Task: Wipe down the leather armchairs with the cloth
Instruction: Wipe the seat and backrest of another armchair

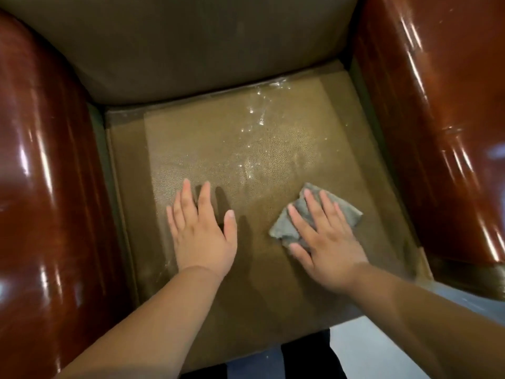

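Looking straight down into a leather armchair (207,53): olive-brown seat (207,149) framed by two glossy red-brown armrests, left armrest (41,187) and right armrest (437,119), with the padded backrest along the far edge. Right hand (325,239) flat, fingers straight and spread, pressing a folded grey cloth (347,212) onto the seat near its right edge, toward the front half. Cloth lying under the fingers, its corners showing past the fingertips and beside the thumb. Left hand (200,231) open too, fingers straight and slightly apart, palm down just left of the seat's middle; resting on the leather or hovering just above it, hard to tell given the shadow under the fingers. Hands well apart. Wet sheen and bright droplets (258,119) running from the seat's far edge toward its centre. Pale floor (355,348) beyond the seat's front edge.
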The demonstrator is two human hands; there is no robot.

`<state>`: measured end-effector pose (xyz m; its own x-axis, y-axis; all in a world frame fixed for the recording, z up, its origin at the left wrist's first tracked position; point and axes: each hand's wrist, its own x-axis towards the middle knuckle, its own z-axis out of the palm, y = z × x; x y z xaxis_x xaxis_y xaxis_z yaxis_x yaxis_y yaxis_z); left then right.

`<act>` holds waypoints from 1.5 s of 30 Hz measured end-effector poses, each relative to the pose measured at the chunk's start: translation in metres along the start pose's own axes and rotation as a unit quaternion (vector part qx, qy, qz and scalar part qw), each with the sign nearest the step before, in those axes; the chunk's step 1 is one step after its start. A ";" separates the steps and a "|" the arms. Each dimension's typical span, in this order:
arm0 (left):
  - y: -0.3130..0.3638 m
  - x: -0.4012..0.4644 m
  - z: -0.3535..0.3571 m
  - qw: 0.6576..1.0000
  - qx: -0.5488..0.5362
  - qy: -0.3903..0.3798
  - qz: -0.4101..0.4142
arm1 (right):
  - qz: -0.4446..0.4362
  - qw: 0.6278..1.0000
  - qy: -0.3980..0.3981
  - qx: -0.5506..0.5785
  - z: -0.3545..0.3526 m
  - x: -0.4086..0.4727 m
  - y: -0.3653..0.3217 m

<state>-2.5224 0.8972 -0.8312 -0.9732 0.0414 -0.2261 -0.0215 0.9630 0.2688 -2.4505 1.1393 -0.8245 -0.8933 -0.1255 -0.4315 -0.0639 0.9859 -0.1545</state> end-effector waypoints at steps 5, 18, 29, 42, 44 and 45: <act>0.016 0.008 0.024 0.998 0.053 0.012 -0.025 | 0.194 0.977 0.060 0.069 -0.016 0.051 0.114; 0.045 0.042 0.025 0.992 0.027 0.069 -0.106 | 0.157 0.979 0.082 0.098 -0.034 0.109 0.120; 0.039 0.078 0.005 0.995 -0.004 0.077 -0.070 | -0.067 0.994 0.090 -0.017 -0.044 0.137 0.121; 0.031 0.102 0.025 0.996 0.028 0.080 -0.039 | -0.027 0.994 0.103 -0.017 -0.063 0.193 0.099; 0.031 0.102 0.027 0.995 0.029 0.085 -0.042 | 0.187 0.978 0.054 0.075 -0.084 0.223 0.110; 0.031 0.102 0.027 0.995 0.029 0.085 -0.043 | 0.220 0.972 0.047 0.072 -0.086 0.224 0.100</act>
<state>-2.6164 0.9382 -0.8713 -0.9931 -0.0819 -0.0837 -0.0973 0.9749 0.2002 -2.6952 1.2195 -0.8606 -0.8568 0.3224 -0.4024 0.3908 0.9151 -0.0991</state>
